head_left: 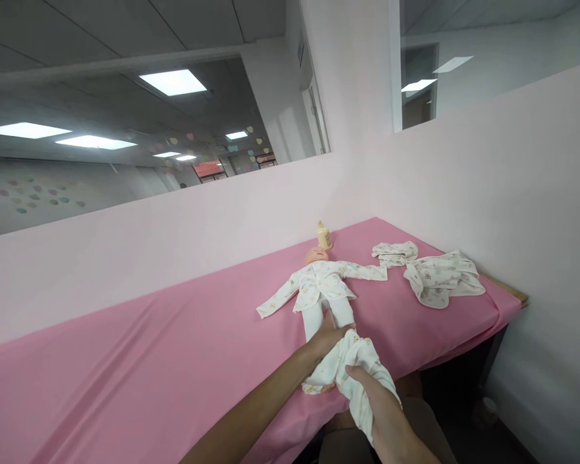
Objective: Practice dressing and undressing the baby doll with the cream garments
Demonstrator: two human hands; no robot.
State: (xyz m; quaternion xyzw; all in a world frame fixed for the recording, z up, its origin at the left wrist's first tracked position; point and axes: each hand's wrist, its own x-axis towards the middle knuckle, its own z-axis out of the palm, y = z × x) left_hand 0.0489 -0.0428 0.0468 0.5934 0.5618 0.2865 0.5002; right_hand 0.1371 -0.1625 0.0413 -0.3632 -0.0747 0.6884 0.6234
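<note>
A baby doll (316,256) lies on its back on the pink-covered table (183,361), arms spread. It wears a white printed jacket (323,281) and plain white leg covering (313,318). White printed baby trousers (362,353) are bunched around its lower legs, one leg of them hanging toward the near table edge. My left hand (327,336) is closed around the doll's leg at the upper edge of the trousers. Lower and to the right, my right hand (367,381) grips the bunched trouser fabric, its thumb on top and its other fingers mostly hidden.
A cream bottle (324,236) stands beside the doll's head, near the wall. Folded printed baby clothes (395,253) and a larger printed garment (444,277) lie at the table's right. Pink and white walls (522,187) with windows close off the back and right sides.
</note>
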